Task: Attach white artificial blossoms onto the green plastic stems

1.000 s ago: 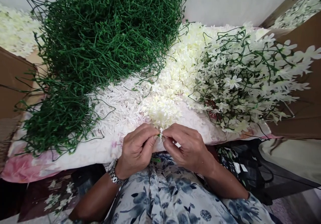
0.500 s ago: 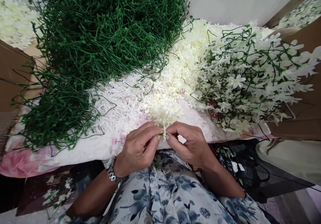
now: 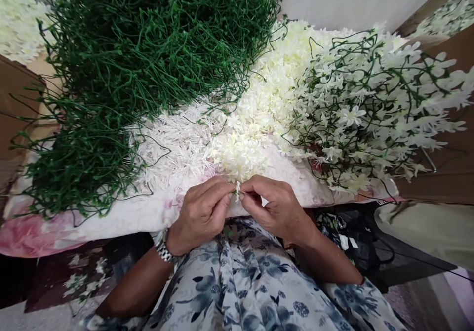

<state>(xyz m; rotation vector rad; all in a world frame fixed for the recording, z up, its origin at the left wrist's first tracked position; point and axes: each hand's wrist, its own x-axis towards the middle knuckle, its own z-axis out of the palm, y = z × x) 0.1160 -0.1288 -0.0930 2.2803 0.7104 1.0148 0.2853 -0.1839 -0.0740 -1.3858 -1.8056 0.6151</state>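
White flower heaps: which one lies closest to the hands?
The loose cream petal heap, just beyond both hands' fingertips; the stemmed flowers lie farther right.

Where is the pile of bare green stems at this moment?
In the head view the pile of bare green stems fills the upper left, on the pale cloth, left of the loose white petals, beyond the left hand.

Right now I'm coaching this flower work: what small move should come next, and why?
Probably press the small white blossom down onto the green stem tip: both the left hand and right hand pinch it between fingertips, and finished stems nearby carry such blossoms.
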